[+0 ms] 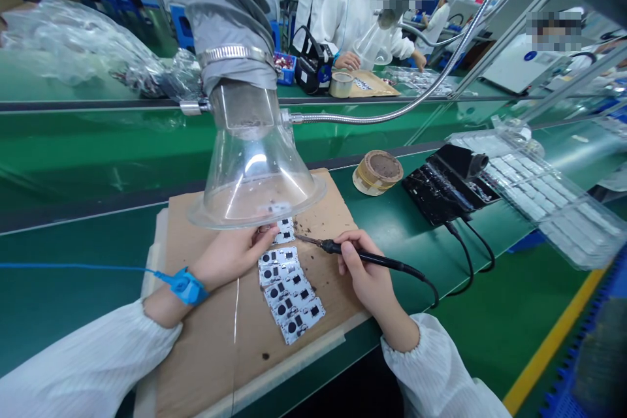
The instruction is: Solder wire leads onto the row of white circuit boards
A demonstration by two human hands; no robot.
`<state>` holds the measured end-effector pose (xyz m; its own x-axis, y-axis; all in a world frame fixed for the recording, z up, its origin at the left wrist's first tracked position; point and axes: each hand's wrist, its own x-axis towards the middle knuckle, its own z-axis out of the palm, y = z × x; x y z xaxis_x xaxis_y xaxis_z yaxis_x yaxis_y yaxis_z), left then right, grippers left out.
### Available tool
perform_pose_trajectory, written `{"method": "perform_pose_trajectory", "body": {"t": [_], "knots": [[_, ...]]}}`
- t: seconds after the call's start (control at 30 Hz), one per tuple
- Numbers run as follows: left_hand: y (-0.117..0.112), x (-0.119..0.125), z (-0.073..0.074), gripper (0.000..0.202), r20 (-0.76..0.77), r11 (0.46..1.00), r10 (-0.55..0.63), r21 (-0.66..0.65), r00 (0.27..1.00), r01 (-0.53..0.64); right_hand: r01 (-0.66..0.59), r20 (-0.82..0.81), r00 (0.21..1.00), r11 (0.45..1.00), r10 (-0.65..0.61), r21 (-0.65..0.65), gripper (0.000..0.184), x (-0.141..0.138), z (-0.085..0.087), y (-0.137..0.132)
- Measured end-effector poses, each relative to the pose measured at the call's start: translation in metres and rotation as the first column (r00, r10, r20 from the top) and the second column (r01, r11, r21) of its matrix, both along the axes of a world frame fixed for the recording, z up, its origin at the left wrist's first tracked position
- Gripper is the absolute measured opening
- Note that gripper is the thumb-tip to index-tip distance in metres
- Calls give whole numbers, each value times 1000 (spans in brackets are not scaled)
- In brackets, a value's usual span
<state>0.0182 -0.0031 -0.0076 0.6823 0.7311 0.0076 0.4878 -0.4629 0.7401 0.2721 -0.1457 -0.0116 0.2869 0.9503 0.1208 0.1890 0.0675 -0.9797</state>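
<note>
My right hand (362,261) grips a soldering iron (353,252) like a pen, its tip touching or close to the edge of a small white circuit board (285,231). My left hand (240,251) is closed, with thumb and finger at that board's left edge. A thin strand of solder wire (236,313) comes out from under this hand and runs down over the brown cardboard (196,353); its end at the fingertips cannot be made out. Several joined white boards (289,294) with black parts lie below in a column. A clear fume hood (257,176) covers the top of the row.
Behind the cardboard stands a round tan tin (378,172). To the right are a black iron stand (441,183) with cables and clear plastic trays (548,196) overhanging the table edge. A blue wrist strap (189,286) trails a cord leftward. A co-worker's hand (347,61) shows across the bench.
</note>
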Motion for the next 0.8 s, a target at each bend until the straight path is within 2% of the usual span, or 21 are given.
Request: {"method": "perform_pose_trajectory", "body": {"t": [0.47,0.63,0.8], "knots": [[-1,5,4,39,-46,999,-12,38,999,14,-9,20,1000,1000,9,-20,33,0,2,1],[1,1,0,41,0,1000,-9,11,1000,9,-2,9,1000,1000,2,-20,33,0,3,0],[8,-6,-5,39,90,1000,-5,-1,996,5,61,-63,996,998,-60,16,36,2,3,1]]}}
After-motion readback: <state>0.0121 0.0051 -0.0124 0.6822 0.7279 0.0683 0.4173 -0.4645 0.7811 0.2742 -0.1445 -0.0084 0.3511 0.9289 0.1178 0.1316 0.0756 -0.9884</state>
